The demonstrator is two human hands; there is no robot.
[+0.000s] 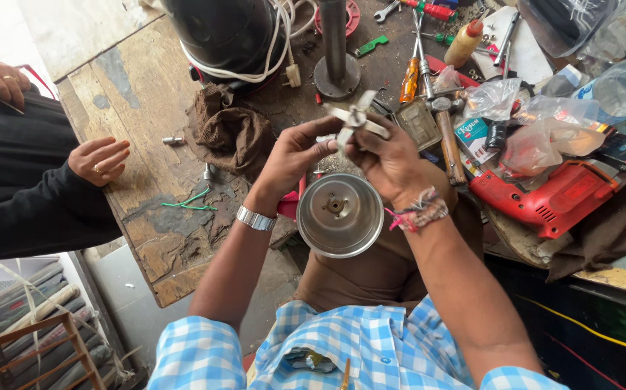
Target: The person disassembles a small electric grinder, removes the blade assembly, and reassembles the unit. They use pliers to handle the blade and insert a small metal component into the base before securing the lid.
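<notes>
2 hands hold a metal blade part (356,119) up over a round steel jar (339,214). Left hand (295,155) and right hand (389,162) both pinch it tight. Its arms point sideways, the jar sits just below.

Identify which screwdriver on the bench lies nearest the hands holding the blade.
The orange-handled screwdriver, just above the right hand, beside the hammer. The red-handled one lies farther away, at the bench's far edge.

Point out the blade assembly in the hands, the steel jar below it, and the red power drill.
blade assembly (356,119), head view, on the hub where the blades meet.
steel jar (339,215), head view, on its shiny base.
red power drill (555,195), head view, on the red body.
</notes>
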